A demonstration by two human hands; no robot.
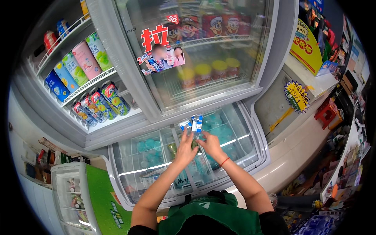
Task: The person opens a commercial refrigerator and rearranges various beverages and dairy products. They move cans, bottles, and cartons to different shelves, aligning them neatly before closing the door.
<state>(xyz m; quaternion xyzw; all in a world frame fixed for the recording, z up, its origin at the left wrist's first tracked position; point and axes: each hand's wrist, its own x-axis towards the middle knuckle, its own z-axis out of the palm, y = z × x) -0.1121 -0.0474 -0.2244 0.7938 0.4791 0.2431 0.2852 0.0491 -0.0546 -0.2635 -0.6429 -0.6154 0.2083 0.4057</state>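
Observation:
Three small blue-and-white packs (196, 126) lie close together on the glass lid (173, 160) of a chest freezer, near its back edge. My left hand (185, 150) reaches over the glass with fingers extended. Its fingertips are at the near edge of the packs, and I cannot tell whether they touch. To the right, my right hand (211, 144) has its fingers spread and slightly bent, just below the right-hand pack. Nothing shows in either hand. Through the glass under the hands I see teal packages (217, 129) in wire compartments.
Behind the freezer rises an upright display cooler with a sliding glass door (164, 97). Drink cans (86, 60) line its shelves at left. A green-sided freezer (102, 191) stands lower left. At right are a counter (320, 85), a yellow display box (305, 50) and a red stool (326, 111).

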